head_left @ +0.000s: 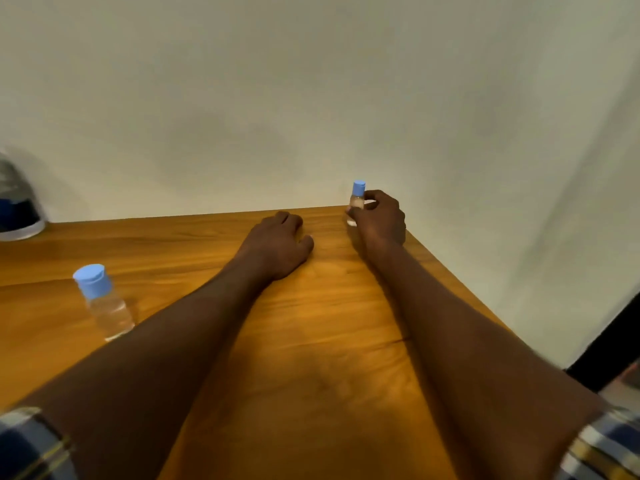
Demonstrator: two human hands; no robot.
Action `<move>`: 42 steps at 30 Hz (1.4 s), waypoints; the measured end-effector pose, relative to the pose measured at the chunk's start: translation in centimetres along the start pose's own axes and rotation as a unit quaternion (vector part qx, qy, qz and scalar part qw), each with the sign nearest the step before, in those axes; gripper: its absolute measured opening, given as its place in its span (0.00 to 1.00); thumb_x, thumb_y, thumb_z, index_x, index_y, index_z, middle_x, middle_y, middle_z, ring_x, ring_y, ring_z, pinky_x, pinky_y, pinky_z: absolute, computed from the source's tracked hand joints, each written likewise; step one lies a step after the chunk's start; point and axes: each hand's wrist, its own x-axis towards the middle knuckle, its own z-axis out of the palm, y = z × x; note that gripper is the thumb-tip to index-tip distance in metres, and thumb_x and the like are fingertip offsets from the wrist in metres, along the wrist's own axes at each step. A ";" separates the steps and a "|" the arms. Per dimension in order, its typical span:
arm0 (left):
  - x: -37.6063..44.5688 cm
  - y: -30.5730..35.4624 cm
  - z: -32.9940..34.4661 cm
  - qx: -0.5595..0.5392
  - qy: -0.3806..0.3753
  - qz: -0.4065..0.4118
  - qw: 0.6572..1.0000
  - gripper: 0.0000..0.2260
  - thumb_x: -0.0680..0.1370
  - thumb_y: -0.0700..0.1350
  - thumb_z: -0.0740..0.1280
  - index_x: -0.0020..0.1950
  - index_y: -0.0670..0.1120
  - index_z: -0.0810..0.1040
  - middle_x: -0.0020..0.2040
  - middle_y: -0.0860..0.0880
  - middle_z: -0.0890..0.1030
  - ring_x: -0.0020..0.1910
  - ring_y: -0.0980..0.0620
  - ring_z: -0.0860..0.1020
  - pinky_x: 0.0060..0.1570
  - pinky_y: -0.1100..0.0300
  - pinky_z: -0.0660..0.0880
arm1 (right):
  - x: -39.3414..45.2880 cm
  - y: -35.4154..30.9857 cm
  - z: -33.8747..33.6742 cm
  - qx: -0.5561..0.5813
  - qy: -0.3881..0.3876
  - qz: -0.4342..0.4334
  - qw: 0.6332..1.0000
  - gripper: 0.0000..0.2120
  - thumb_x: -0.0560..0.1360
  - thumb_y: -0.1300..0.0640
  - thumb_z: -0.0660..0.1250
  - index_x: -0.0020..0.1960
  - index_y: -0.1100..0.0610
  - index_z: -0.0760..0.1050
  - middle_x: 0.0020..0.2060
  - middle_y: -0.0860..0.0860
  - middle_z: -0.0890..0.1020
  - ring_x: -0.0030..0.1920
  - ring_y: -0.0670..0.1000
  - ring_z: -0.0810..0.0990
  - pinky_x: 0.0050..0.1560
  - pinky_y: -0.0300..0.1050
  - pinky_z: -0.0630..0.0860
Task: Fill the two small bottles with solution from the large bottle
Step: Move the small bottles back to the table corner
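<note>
Right hand (379,220) fingers (372,195) curled round a small blue-capped bottle (356,202), upright at the worktop (311,341) far corner. Left hand (277,245) resting loosely curled, holding nothing. Second small bottle (105,303) standing well left of the left fingers; large bottle (17,206) farther left still, nearer that hand. Both caps on.

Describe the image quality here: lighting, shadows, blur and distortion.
Head view: warm, dim light; soft shadows on the wall; wide-angle bending stretches the forearms; the large bottle is blurred and cut off at the left edge; the near small bottle is slightly soft; no strong glare on the table.
</note>
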 end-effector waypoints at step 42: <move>-4.3 2.0 -2.0 -0.033 0.065 -0.008 0.997 0.12 0.82 0.50 0.64 0.59 0.44 0.80 0.58 0.45 0.78 0.57 0.45 0.77 0.55 0.50 0.76 | -6.5 -2.7 -1.1 -0.110 -0.134 -0.035 0.984 0.10 0.76 0.54 0.75 0.53 0.53 0.76 0.42 0.44 0.77 0.50 0.52 0.80 0.43 0.45 0.74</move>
